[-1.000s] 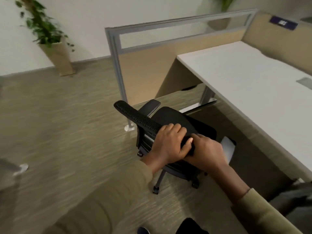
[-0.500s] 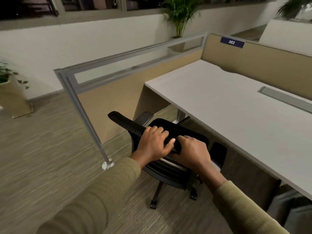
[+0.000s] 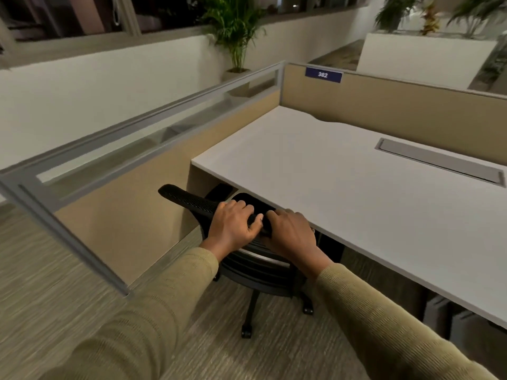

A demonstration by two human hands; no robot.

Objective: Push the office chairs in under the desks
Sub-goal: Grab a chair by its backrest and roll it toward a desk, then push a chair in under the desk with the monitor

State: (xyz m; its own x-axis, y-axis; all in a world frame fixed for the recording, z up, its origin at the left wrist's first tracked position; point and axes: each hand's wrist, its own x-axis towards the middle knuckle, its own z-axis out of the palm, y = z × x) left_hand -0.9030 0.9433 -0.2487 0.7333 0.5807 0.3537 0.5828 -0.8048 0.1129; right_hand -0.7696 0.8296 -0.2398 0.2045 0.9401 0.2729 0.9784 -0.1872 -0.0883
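Note:
A black mesh-backed office chair stands at the front left corner of a white desk. Its seat and one armrest lie under the desk edge; the wheeled base shows on the floor below. My left hand is closed over the top edge of the backrest. My right hand grips the same edge right beside it, close to the desk's front edge. Both sleeves are olive green.
A beige partition with a grey-framed glass strip runs along the chair's left side. A second beige partition with a blue number plate backs the desk. A grey cable tray sits in the desktop. Potted plants stand behind. Grey cabinets sit under the desk.
The chair has rolled forward from the open floor until its seat is under the desk edge. Both hands kept their grip on the backrest, and my view lifted toward the desk.

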